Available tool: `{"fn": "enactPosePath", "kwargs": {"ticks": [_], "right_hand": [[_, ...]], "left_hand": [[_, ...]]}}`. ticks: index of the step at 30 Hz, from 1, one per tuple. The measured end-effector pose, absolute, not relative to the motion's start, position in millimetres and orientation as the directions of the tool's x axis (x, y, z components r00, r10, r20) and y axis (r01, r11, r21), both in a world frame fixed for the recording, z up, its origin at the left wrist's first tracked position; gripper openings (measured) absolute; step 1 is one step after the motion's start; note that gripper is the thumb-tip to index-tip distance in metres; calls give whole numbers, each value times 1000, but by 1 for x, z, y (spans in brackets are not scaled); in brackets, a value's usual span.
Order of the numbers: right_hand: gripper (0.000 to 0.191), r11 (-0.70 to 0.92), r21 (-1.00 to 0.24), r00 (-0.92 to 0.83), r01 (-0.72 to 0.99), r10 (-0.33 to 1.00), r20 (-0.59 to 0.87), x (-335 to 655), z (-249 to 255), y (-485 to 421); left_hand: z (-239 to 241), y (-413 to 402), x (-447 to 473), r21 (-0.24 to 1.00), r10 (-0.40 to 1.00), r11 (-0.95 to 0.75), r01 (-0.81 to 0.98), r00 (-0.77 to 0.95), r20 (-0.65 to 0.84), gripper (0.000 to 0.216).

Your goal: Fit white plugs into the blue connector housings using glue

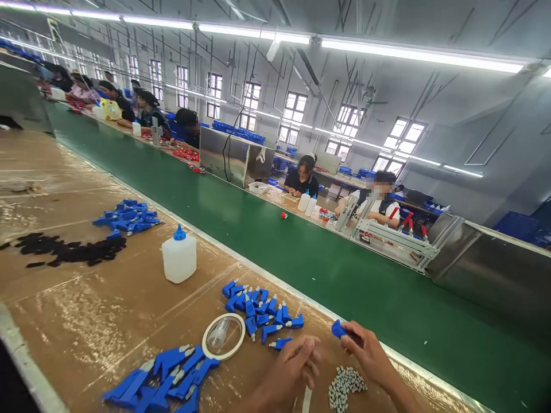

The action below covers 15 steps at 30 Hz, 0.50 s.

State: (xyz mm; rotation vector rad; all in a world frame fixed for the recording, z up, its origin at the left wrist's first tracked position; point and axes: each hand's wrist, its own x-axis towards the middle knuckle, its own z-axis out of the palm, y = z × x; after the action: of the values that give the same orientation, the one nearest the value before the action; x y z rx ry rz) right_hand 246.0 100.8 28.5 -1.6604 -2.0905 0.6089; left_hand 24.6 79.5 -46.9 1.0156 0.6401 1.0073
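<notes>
My right hand (367, 351) pinches a small blue plastic part (338, 328) between thumb and fingertips, above the table's far edge. To its left, my left hand (298, 362) is closed with the fingers curled against the thumb; whatever they hold, if anything, is too small to make out. Small grey pieces (345, 388) lie heaped just below and between the hands. Beyond my left hand is a scattered group of blue plastic parts with pale tips (262, 310). Larger-looking blue parts (166, 378) lie piled at the near left, beside a roll of tape (207, 349).
A white bottle with a blue cap (179, 255) stands left of centre. Behind it lie more blue parts (127, 217) and black pieces (71, 249). A green conveyor belt (258, 229) runs along the table's far edge. Several people sit working across it, near a metal fixture (391, 232).
</notes>
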Motion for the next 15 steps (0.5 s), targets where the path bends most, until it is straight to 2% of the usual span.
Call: {"fn": "enactPosePath", "kwargs": {"ticks": [1,3,6,8,10,12,15], "right_hand": [[30,241,-586,-268,773,962,42,238,30,84],[24,361,-591,-391,722,917,82,221,33,53],[20,500,-534,-509,682,849,145,201,37,24],[21,510,-496,-498,703,851,168,195,39,14],[25,442,-515,-402,734,895,195,198,39,5],[36,302,-593,-236,747,953,188,211,38,-10],[36,112,-728,-77,677,994,81,235,29,-45]], "left_hand": [[-45,81,26,866,858,276,-417,513,-27,82],[-44,79,27,841,751,377,-388,659,-33,90],[-40,69,24,886,701,365,-286,710,-59,74],[-36,61,21,890,714,379,-254,692,-107,58],[-33,56,19,858,707,440,-263,690,-151,50],[-32,54,18,807,706,500,-313,687,-171,49],[-33,53,16,722,727,554,-414,663,-178,48]]}}
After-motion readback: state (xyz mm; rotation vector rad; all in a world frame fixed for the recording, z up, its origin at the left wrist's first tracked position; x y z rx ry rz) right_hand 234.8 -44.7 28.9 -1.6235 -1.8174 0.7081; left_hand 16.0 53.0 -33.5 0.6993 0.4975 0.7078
